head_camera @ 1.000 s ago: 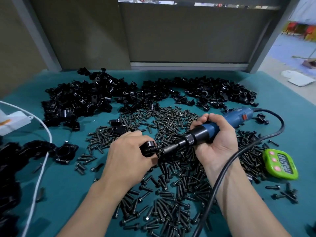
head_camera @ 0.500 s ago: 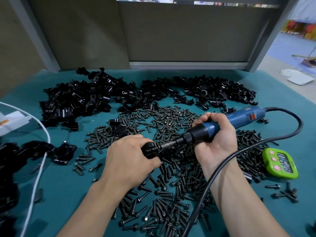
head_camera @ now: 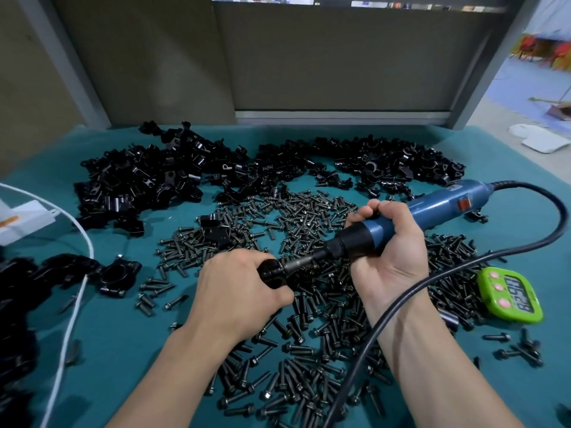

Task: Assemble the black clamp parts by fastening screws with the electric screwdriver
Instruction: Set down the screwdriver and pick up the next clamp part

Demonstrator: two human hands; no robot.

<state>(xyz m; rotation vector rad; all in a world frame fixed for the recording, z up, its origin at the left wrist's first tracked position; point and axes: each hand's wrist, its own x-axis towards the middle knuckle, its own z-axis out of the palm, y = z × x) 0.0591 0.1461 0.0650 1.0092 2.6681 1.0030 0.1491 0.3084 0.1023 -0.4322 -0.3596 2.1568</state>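
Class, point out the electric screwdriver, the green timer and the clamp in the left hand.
electric screwdriver (head_camera: 438,208), head view, blue barrel.
green timer (head_camera: 517,295), head view, its display.
clamp (head_camera: 272,273), head view, black end showing beside the bit.

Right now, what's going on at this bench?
A person is fastening a black clamp. The left hand grips the clamp; the right hand holds the blue electric screwdriver, its bit set against the clamp. Loose screws and piled clamp parts cover the teal table, with a green timer to the right.
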